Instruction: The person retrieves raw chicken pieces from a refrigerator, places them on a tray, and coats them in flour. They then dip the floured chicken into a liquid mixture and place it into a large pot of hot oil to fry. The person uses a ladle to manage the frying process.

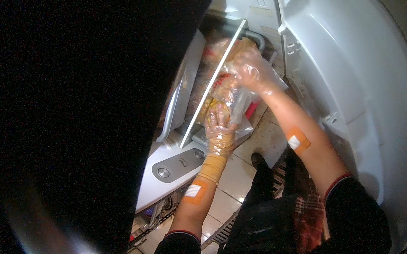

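- Left hand [219, 132], gloved in thin plastic, clutching the lower end of a clear bag of orange-brown food [224, 92] at the glass shelf [211, 83] edge.
- Right hand [252, 71], gloved too, closed on the bag's top, inside the open white fridge door [356, 59].
- Orange patch with a white square [296, 141] on the right forearm.

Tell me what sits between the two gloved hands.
In the head view, a clear plastic bag of orange-brown food fills the stretch from the left hand up to the right hand; both hands touch it.
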### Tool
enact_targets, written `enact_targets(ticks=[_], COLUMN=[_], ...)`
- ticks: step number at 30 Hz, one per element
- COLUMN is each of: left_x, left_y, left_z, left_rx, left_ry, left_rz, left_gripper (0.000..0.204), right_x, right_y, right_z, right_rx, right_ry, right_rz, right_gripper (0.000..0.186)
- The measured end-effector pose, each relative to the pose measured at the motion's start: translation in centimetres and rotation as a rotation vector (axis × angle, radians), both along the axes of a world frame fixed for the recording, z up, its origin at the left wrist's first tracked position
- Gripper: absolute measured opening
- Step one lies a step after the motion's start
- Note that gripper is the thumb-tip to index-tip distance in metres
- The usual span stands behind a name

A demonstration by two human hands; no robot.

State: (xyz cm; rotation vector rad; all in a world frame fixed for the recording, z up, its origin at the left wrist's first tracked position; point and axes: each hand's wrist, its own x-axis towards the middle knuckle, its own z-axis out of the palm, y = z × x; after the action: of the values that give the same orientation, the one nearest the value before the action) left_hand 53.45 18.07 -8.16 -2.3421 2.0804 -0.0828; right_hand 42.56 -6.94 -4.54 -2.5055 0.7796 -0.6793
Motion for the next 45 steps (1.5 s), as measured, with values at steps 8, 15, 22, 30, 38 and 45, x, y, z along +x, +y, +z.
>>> enact_targets(ticks=[8, 15, 22, 30, 38, 45], left_x=[-0.9, 0.4, -0.2, 0.7, 1.6, 3.5], left_y=[-0.7, -1.1, -2.5, -3.3, -4.1, -4.6], left_z=[0.6, -0.8, -0.4, -1.2, 0.0, 1.3], left_rx=[0.037, -0.069, 0.069, 0.082, -0.206, 0.202], left_ry=[0.028, 0.173, -0.007, -0.106, 0.501, 0.104], left_rz=[0.008, 0.042, 0.14, 0.06, 0.407, 0.199], left_gripper=[0.078, 0.068, 0.075, 0.057, 0.068, 0.048], right_x=[-5.1, -6.4, -2.4, -3.7, -8.9, -14.0], right_y=[4.8, 9.1, 8.9, 7.7, 12.2, 11.5], right_z=[2.1, 6.3, 1.6, 2.7, 6.8, 3.8], right_rx=[-0.331, -0.135, 0.466, 0.984, 1.031, 1.251], right_ry=[-0.483, -0.671, -0.571, 0.018, -0.399, -0.067], right_rz=[0.081, 0.091, -0.45, -0.251, -0.231, -0.283], right_gripper=[0.017, 0.014, 0.069, 0.051, 0.028, 0.048])
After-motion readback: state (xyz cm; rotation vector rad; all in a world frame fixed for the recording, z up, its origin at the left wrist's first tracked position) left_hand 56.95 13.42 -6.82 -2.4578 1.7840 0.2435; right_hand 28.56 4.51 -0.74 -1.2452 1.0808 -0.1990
